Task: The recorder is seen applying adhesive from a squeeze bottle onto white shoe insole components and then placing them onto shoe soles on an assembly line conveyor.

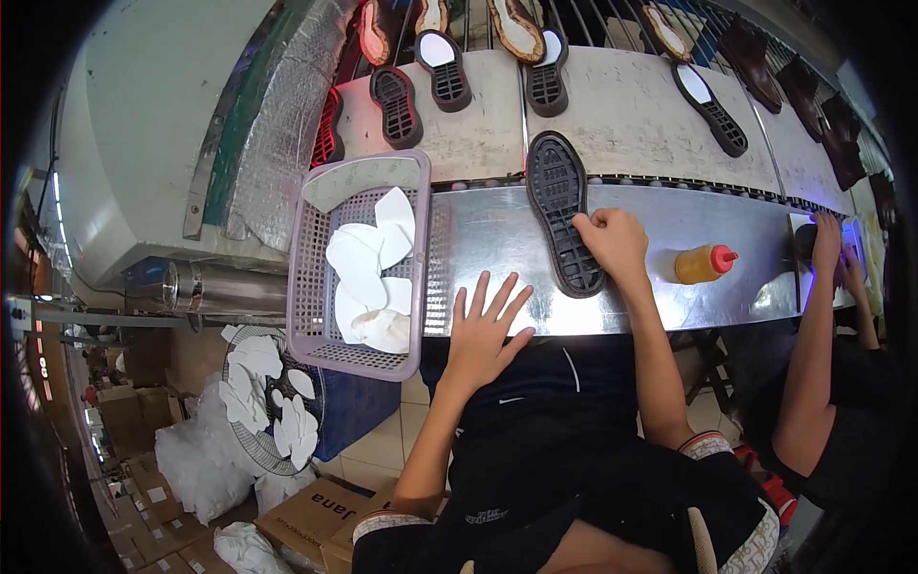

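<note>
The person's right hand (pixel 615 241) is curled closed on the right edge of a black shoe sole (pixel 564 212), which lies tread-up on the shiny metal worktop (pixel 478 239), with its far end reaching toward the conveyor belt (pixel 631 115). The left hand (pixel 486 327) rests flat on the near part of the worktop, fingers spread and holding nothing, just to the right of the lilac plastic basket (pixel 316 277) that contains white insole pieces (pixel 373 273). To handle the sole well, it seems wise to keep the grip on its edge firm but light and to keep the sole flat on the metal, so that it does not tip or slide against the orange squeeze bottle (pixel 704 264) standing near on the right; the free left hand could steady the near end of the sole if needed. More black soles (pixel 397 105) lie on the belt farther away, some with white pieces already on them. How many fingers actually pinch the sole cannot be seen, because the knuckles cover them. At the far right another person's hand (pixel 826 239) works on something dark, but the strong bending of the picture and a bluish glare make it hard to identify. The row of brown shoes at the top right is cut by the dark rim.
</note>
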`<state>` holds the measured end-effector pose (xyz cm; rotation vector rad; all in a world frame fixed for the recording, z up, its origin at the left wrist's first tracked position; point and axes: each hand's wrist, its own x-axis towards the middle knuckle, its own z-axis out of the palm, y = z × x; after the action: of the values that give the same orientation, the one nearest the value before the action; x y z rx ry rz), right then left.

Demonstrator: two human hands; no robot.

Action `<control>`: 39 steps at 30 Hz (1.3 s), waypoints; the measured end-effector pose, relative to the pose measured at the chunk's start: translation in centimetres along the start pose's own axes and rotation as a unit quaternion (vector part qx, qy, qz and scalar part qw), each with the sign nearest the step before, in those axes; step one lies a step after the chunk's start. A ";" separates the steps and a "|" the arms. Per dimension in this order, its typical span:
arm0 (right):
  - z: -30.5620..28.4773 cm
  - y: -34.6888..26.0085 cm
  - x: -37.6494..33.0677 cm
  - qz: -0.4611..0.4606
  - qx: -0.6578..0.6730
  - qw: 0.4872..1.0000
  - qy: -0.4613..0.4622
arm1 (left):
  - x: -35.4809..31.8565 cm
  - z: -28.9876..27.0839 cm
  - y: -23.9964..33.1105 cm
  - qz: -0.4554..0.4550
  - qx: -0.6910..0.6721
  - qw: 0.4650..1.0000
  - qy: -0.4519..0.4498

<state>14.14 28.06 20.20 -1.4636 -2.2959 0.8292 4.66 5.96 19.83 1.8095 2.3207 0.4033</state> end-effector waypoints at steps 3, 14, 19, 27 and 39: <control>0.1 0.1 -0.1 -0.009 0.006 1.000 -0.005 | -0.5 0.2 0.2 -0.009 0.005 1.000 0.001; -0.2 1.1 -0.4 -0.026 0.069 0.997 -0.009 | -0.2 -0.6 0.1 0.009 -0.028 0.999 -0.013; 0.1 2.8 0.6 -0.090 0.137 0.985 -0.061 | 1.6 -13.0 -1.4 0.025 -0.481 0.789 -0.381; 0.6 2.7 -0.2 -0.166 0.151 0.974 0.014 | 17.0 -16.1 -20.2 -0.131 -0.231 0.956 0.124; 0.7 2.8 0.2 -0.130 0.210 0.969 0.013 | 27.3 -6.5 -26.8 -0.246 0.060 0.956 -0.145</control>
<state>15.72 28.94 17.92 -0.9616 -2.0646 1.1185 -28.75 25.58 18.38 1.1609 2.4981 -0.0754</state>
